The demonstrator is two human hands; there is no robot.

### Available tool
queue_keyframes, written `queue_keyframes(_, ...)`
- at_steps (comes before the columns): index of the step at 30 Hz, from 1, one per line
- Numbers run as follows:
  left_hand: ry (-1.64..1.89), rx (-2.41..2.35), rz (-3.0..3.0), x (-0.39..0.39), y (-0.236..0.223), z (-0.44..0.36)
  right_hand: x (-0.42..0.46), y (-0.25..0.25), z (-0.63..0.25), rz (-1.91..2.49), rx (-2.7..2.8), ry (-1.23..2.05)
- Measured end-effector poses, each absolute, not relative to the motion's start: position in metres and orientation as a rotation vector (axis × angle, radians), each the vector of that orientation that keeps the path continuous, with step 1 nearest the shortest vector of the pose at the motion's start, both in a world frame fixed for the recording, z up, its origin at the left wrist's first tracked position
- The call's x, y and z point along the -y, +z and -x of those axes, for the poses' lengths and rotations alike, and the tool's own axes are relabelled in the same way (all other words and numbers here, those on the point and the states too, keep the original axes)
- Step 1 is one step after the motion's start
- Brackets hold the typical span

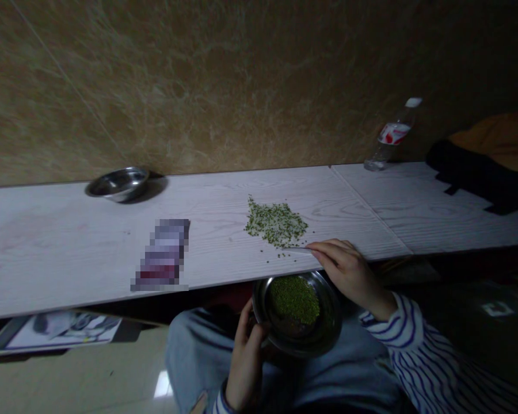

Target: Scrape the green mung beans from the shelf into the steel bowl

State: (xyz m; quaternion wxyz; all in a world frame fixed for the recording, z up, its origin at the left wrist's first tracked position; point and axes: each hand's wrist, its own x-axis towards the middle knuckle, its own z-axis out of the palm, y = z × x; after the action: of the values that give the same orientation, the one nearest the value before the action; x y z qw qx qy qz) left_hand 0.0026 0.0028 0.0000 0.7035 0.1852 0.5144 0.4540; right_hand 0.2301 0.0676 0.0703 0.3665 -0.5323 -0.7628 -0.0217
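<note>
A pile of small green beans (277, 222) lies on the white wooden table (69, 247). Just under the table's front edge, over my lap, my left hand (247, 345) grips the rim of a steel bowl (328, 333) that holds more green beans (295, 298). My right hand (349, 270) rests at the table edge beside the pile, fingers pressed together on a thin flat white card (297, 250) whose tip touches the loose beans.
An empty steel bowl (118, 183) stands at the back left by the wall. A blurred packet (163, 253) lies near the front edge. A plastic water bottle (392, 136) and dark and orange cloth (487, 161) are at the right. Papers (54, 330) lie under the table.
</note>
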Motion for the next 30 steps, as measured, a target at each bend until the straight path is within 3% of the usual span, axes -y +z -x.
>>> queue_keyframes(30, 1.048, -1.121, -0.391, -0.003, -0.008, 0.001, -0.061, 0.074, -0.225, 1.392, 1.978, -0.127)
